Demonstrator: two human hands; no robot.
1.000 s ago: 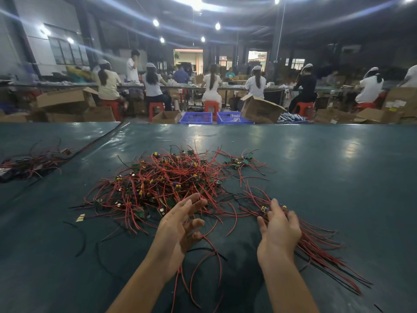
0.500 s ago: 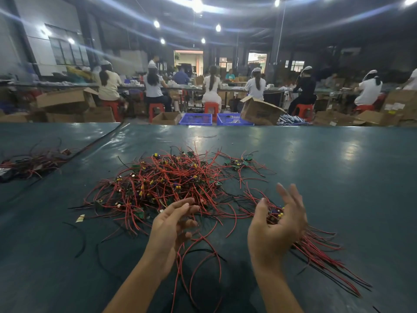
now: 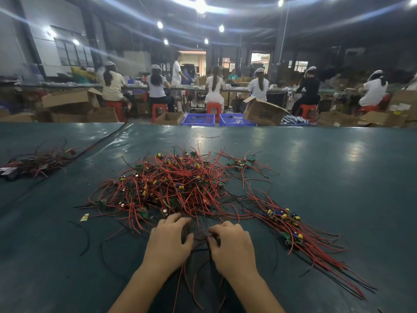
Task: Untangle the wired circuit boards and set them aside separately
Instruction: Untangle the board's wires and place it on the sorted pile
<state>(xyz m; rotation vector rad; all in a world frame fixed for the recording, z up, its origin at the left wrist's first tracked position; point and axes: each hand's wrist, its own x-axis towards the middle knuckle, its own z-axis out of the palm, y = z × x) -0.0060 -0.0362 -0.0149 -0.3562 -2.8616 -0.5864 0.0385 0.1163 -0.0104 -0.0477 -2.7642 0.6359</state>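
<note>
Left hand [image 3: 168, 243], grip indeterminate, and right hand [image 3: 232, 245], grip pinching wires [image 3: 202, 236], at six o'clock of tangled red-wired green circuit boards [image 3: 171, 184].

tangled pile [image 3: 171, 186] mid table [image 3: 338, 177], sorted boards [image 3: 286, 224] to its right

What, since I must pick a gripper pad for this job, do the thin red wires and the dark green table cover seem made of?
Thin red wires: probably soft plastic insulation, smooth with a low sheen; they bend and loop freely, and the cores are hidden. Dark green table cover: likely vinyl or coated fabric, glossy; it mirrors the ceiling lamps in bright patches.
</note>
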